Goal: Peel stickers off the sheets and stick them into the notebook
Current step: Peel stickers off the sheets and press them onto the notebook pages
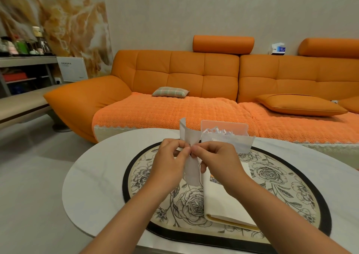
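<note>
I hold a pale, translucent sticker sheet [189,137] upright above the table, bent at the top. My left hand [169,161] pinches it from the left, and my right hand [215,162] pinches it at the same spot from the right. Fingertips of both hands meet near the sheet's middle. Whether a sticker is lifted off I cannot tell. Below my right forearm lies the open cream notebook [223,201], with a small coloured sticker [214,180] near the top of its page.
A clear plastic box [226,136] holding white paper scraps stands just behind my hands. Everything rests on a rose-patterned oval mat [281,179] on a white oval table [93,185]. An orange sofa [194,90] stretches behind the table.
</note>
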Demonstrator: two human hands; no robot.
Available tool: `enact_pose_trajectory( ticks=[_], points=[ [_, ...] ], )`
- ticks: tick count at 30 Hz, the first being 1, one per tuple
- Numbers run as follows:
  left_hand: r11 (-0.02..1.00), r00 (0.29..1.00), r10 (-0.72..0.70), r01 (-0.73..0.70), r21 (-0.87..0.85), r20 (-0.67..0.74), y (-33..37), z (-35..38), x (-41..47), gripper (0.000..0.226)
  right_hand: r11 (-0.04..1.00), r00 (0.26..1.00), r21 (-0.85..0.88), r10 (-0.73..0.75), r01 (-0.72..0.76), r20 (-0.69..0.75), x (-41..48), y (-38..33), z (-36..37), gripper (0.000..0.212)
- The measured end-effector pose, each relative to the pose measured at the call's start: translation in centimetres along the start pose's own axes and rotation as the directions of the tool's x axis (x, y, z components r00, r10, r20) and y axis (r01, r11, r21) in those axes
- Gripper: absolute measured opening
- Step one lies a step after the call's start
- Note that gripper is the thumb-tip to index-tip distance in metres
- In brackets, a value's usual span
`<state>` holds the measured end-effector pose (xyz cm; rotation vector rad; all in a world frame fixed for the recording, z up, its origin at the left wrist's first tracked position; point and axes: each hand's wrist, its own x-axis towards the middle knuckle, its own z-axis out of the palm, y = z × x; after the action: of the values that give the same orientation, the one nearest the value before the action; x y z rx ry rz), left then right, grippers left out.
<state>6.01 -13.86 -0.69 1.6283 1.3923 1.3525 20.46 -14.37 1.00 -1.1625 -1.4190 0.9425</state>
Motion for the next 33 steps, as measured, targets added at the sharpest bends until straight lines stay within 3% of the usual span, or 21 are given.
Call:
enact_pose_trajectory(
  ticks=[7, 14, 18, 21, 26, 33],
  points=[
    [0.999, 0.999, 0.025, -0.026, 0.02, 0.037, 0.1, 0.05, -0.11, 0.014, 0.998, 1.0, -0.057, 0.004, -0.003, 0.013, 0.0, 0.05, -0.11, 0.019],
    [0.995, 0.996, -0.029, 0.037, -0.09, 0.09, 0.17, 0.15, -0.22, 0.014, 0.995, 0.994, 0.033, 0.088, -0.09, 0.058, 0.22, 0.07, -0.2, 0.023],
    [0.972, 0.985, -0.094, 0.123, -0.202, 0.145, 0.2, -0.12, -0.26, 0.016, 0.991, 0.999, -0.131, 0.019, -0.015, 0.032, 0.27, 0.39, 0.0, 0.031],
    [0.959, 0.983, -0.112, 0.146, -0.244, 0.147, 0.31, -0.32, -0.24, 0.016, 0.988, 1.0, -0.153, 0.006, -0.003, 0.02, 0.36, 0.35, -0.1, 0.031],
    [0.959, 0.988, -0.141, 0.152, -0.24, 0.065, 0.36, -0.29, -0.4, 0.009, 0.987, 0.999, -0.161, 0.02, -0.014, 0.039, 0.4, 0.09, -0.27, 0.031],
    [0.957, 0.979, -0.185, 0.2, -0.212, 0.09, 0.84, -0.46, -0.25, 0.009, 0.969, 0.998, -0.248, -0.008, 0.022, 0.058, 0.45, 0.06, -0.4, 0.029]
  ],
)
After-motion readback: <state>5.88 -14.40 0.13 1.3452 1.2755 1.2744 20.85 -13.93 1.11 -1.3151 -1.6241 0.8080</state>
